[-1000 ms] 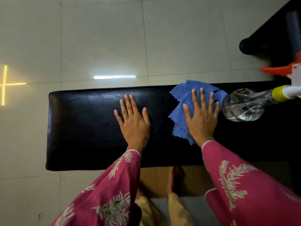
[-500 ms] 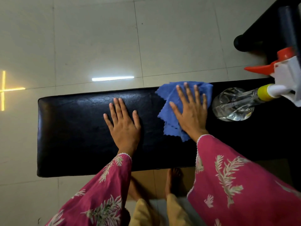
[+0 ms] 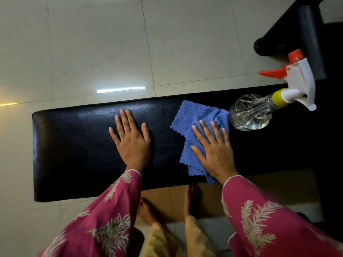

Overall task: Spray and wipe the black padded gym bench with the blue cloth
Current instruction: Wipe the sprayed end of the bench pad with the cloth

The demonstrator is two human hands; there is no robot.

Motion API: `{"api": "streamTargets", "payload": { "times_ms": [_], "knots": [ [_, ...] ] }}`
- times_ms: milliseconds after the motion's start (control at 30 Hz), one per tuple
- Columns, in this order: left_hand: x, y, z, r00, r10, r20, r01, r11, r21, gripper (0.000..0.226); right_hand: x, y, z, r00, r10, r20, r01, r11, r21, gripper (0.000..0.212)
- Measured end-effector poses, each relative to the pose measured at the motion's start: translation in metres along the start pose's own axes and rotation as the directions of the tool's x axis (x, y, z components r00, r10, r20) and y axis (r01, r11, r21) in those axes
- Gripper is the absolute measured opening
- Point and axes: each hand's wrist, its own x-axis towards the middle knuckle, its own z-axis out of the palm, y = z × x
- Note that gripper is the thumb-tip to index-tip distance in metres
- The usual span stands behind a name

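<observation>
The black padded gym bench (image 3: 74,149) runs left to right across the view. My left hand (image 3: 130,140) lies flat on its middle, fingers spread, holding nothing. My right hand (image 3: 213,151) presses flat on the blue cloth (image 3: 194,117), which is bunched and spread on the pad, its near corner reaching the bench's near edge. A clear spray bottle (image 3: 250,113) with a yellow collar, white head and red trigger stands on the bench just right of the cloth, touching or almost touching it.
Pale floor tiles (image 3: 92,43) surround the bench. Black gym equipment (image 3: 306,39) stands at the top right behind the bottle. My bare feet (image 3: 191,197) are on the floor under the bench's near edge. The bench's right part is in dark shadow.
My right hand has slid the cloth from the bench's far edge toward the near edge. The left hand stays flat on the pad. The camera view has shifted a little.
</observation>
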Motion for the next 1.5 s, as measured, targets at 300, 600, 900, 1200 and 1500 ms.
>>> {"api": "streamTargets", "payload": {
  "times_ms": [300,600,900,1200,1500],
  "knots": [
    [-0.001,-0.002,-0.001,1.0,0.011,0.002,-0.011,1.0,-0.003,0.068,-0.029,-0.006,-0.003,0.989,0.144,0.037,-0.144,0.99,-0.004,0.057],
    [0.0,-0.001,-0.001,1.0,0.01,-0.003,-0.01,1.0,-0.004,0.067,0.001,-0.033,-0.003,0.936,0.353,-0.008,-0.352,0.935,0.029,0.062],
    [0.002,-0.002,0.001,1.0,0.008,-0.015,-0.008,1.0,-0.004,0.07,0.024,-0.014,0.0,0.998,0.053,-0.017,-0.053,0.999,-0.009,0.06],
    [0.001,0.0,0.003,1.0,-0.012,-0.028,0.012,1.0,-0.008,0.067,0.047,-0.002,-0.012,0.989,-0.144,-0.025,0.145,0.985,0.089,0.058],
    [0.002,0.002,0.002,0.999,-0.016,-0.029,0.016,1.0,-0.011,0.067,0.034,-0.029,-0.006,0.998,0.001,0.057,-0.004,0.998,0.06,0.067]
  ]
}}
